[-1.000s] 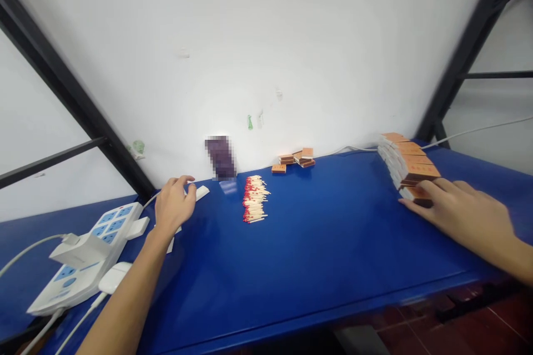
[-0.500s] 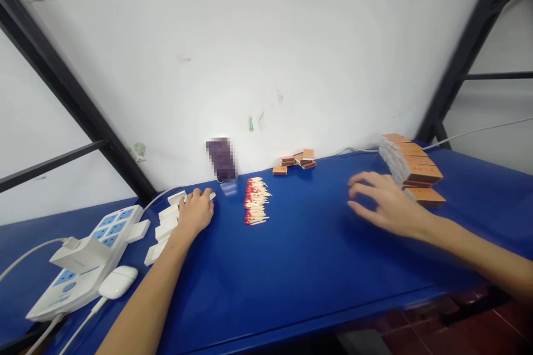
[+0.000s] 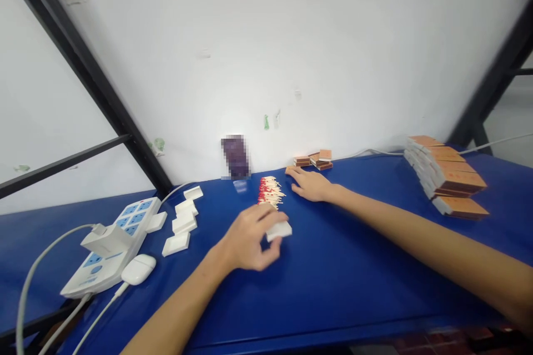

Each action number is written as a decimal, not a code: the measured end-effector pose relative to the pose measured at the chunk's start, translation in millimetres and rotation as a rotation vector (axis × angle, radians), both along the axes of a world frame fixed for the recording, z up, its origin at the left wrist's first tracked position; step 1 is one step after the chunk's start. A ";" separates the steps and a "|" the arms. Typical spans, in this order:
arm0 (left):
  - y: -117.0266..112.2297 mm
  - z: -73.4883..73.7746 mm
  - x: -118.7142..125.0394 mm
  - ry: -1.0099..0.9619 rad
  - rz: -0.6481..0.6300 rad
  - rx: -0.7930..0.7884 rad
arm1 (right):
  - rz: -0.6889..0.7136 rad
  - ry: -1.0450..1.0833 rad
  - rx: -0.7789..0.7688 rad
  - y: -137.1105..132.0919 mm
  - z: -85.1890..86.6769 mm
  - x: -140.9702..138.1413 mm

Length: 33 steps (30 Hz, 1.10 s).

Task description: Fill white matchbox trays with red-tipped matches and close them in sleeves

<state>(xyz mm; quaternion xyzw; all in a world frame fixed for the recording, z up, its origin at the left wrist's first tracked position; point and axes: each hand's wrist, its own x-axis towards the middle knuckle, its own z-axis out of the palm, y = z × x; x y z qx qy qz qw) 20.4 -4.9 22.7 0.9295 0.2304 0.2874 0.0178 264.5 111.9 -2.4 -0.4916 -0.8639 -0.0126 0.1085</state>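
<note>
Head view, nearest first: the left hand [image 3: 250, 236] is closed on a white tray [image 3: 280, 229], pinching one end between thumb and fingertips just above the bench [image 3: 341, 272]. So light a grip could let the tray twist or slip out. It looks like thin card, so a harder squeeze could crush its walls. At 12 o'clock from the tray, just beyond it, lies the pile of matches [image 3: 270, 193]. A careless sweep of either hand could scatter them. Farther off at 3 o'clock, a leaning stack of orange sleeves [image 3: 449, 175] stands well apart from the right forearm, and a swung elbow could topple it.

The left forearm comes in from 7 o'clock, wrist low, knuckles up and fingers curled about the tray. The right arm reaches in from 4 o'clock, nearly straight. The right hand [image 3: 310, 184] lies open, palm down on the bench just beside the matches at their 3 o'clock. Its fingers point toward 10 o'clock. Whether they touch the matches I cannot tell. Beyond it, at 1 o'clock, sits a small heap of orange boxes [image 3: 315, 159].
</note>
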 end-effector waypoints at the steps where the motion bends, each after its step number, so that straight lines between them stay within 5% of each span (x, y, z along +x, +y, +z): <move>1: -5.1 -3.0 6.4 0.030 -0.051 0.003 | 0.009 -0.004 0.003 -2.3 -0.2 -0.9; 5: -11.7 -14.0 17.1 0.098 -0.216 -0.088 | 0.054 -0.039 0.044 -27.0 -0.5 5.7; 8: -5.7 -17.6 14.0 -0.007 -0.222 -0.146 | 0.027 -0.055 0.076 -48.8 0.9 12.1; 12: 10.4 -14.0 -0.3 -0.188 0.048 -0.062 | 0.072 0.008 0.113 -70.1 2.8 6.2; 16: 28.7 -9.8 -22.7 -0.112 0.371 -0.057 | 0.235 0.125 0.076 -81.2 1.5 -15.6; 23: 41.8 -17.4 -38.6 0.062 0.414 -0.321 | 0.287 0.252 -0.021 -75.6 -3.3 -38.7; 33: 49.3 -25.6 -37.7 0.054 0.430 -0.322 | 0.285 0.354 -0.065 -79.0 -4.7 -35.5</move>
